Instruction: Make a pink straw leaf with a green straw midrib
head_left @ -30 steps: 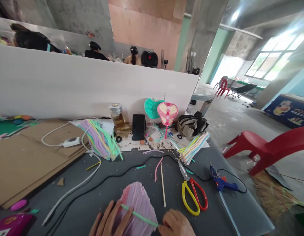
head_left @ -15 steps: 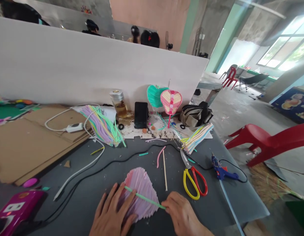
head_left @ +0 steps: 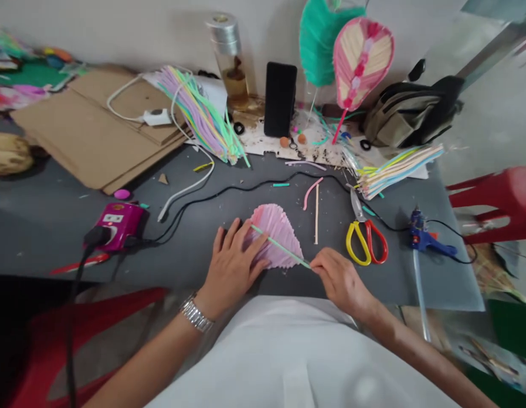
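Note:
A petal-shaped pink and lilac piece (head_left: 280,232) made of pipe cleaners lies flat on the grey table (head_left: 229,195). My left hand (head_left: 235,252) rests on its left side with fingers spread, pressing it and one end of a green pipe cleaner (head_left: 284,248). That green strip runs slantwise across the piece. Beyond the lower right edge, my right hand (head_left: 337,275) pinches the strip's other end between thumb and fingers. A cream pipe cleaner (head_left: 317,215) and a curved pink one (head_left: 310,192) lie just behind.
Scissors (head_left: 367,241) and a blue glue gun (head_left: 428,238) lie to the right. Pipe cleaner bundles (head_left: 203,116), a phone (head_left: 280,99), a bottle (head_left: 229,62) and a pink-and-cream fan (head_left: 363,62) stand or lie behind. Left are cardboard (head_left: 105,136) and a magenta power socket (head_left: 121,224).
My view has tilted down, bringing my forearms, watch and white clothing into sight. Both hands keep nearly the same pose on the piece and the green pipe cleaner.

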`<action>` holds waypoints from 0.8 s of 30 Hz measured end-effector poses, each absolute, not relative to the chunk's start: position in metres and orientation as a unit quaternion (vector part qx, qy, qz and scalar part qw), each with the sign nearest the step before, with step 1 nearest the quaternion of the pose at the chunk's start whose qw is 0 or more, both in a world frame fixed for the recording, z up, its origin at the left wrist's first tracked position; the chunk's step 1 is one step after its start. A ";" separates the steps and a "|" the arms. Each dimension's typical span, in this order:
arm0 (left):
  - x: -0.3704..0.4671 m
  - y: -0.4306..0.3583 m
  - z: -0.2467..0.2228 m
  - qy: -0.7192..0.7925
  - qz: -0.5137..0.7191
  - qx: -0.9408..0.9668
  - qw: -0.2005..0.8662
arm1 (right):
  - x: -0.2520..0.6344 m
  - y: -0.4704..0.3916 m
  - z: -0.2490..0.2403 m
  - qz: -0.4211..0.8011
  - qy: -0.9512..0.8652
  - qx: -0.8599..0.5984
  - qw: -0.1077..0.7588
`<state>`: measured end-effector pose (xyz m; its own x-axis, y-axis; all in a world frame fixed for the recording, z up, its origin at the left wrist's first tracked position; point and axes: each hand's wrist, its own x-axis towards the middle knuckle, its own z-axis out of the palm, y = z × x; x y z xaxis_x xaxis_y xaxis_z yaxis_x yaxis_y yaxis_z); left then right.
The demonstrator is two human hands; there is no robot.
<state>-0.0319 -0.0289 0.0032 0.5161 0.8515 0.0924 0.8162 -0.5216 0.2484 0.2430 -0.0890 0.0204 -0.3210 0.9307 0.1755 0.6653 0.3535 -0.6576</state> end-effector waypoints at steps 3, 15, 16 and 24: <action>-0.033 -0.030 0.005 0.480 0.093 0.868 0.086 | 0.245 -0.089 0.022 0.228 -0.770 -0.524 0.283; -0.034 -0.031 0.002 0.475 0.097 0.871 0.079 | 0.244 -0.093 0.015 0.115 -0.824 -0.514 0.210; -0.034 -0.031 0.002 0.475 0.097 0.871 0.079 | 0.244 -0.093 0.015 0.112 -0.827 -0.512 0.206; -0.034 -0.031 0.001 0.478 0.103 0.868 0.089 | 0.244 -0.094 0.013 0.094 -0.841 -0.504 0.175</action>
